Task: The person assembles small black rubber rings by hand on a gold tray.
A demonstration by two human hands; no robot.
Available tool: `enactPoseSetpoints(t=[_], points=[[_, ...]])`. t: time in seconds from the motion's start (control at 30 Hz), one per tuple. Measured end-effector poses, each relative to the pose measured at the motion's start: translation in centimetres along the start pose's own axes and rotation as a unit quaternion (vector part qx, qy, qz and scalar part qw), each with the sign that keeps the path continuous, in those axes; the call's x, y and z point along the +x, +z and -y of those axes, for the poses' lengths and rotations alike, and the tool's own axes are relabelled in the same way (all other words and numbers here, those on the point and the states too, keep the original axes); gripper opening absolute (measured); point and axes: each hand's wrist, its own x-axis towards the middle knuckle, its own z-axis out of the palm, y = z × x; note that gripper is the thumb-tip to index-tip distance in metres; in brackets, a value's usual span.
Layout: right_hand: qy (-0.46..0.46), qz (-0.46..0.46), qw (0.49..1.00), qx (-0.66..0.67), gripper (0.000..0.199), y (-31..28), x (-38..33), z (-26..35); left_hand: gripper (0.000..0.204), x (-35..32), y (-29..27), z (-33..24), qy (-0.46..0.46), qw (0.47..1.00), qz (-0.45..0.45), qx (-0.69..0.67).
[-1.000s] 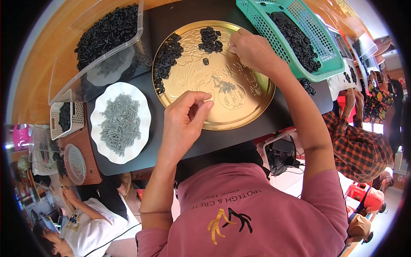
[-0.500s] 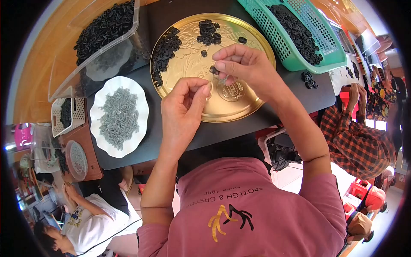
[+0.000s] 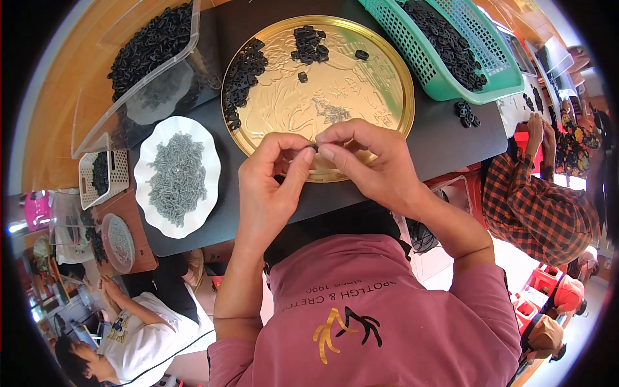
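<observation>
A mauve-pink shirt with short sleeves carries a branching print (gold at left, black at right), with small dark lettering on its far side; black cloth shows beyond the hem.

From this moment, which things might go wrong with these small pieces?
The small black piece, held where the left hand and right hand meet, might slip and fall onto the gold tray.

A bump against the white scalloped dish, left of the hands, might spill its grey rods.

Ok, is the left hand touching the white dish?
Apart: the head view shows a strip of dark table between the left hand and the white dish.
</observation>
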Motion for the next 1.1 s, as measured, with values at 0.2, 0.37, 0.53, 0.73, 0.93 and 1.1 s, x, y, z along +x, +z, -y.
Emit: enactPoseSetpoints(t=[0.2,0.37,0.53,0.73,0.93,1.1], points=[[0.017,0.025,0.999,0.011,0.012,-0.5,-0.8,-0.2,0.007,-0.5,-0.3,-0.7,0.103,0.982,0.053,0.152],[0.171,0.084,0.965,0.178,0.021,-1.2,-1.1,-0.4,0.009,-0.8,-0.4,-0.8,0.029,0.993,0.091,0.065],[0.112,0.052,0.972,0.201,0.022,-0.6,-1.4,-0.4,0.015,-1.3,0.6,-0.7,-0.041,0.993,0.044,-0.102],[-0.047,0.013,0.996,0.078,0.024,-0.4,-1.3,-0.8,0.017,-1.2,0.4,0.1,-0.089,0.962,0.053,-0.252],[-0.045,0.008,0.998,0.054,0.015,-0.5,-0.2,-0.8,0.014,-1.2,-0.1,0.4,-0.097,0.954,0.041,-0.282],[0.026,0.044,0.989,-0.141,0.011,-3.0,4.4,-0.8,0.011,-1.0,-1.1,0.3,-0.03,0.986,0.016,-0.161]])
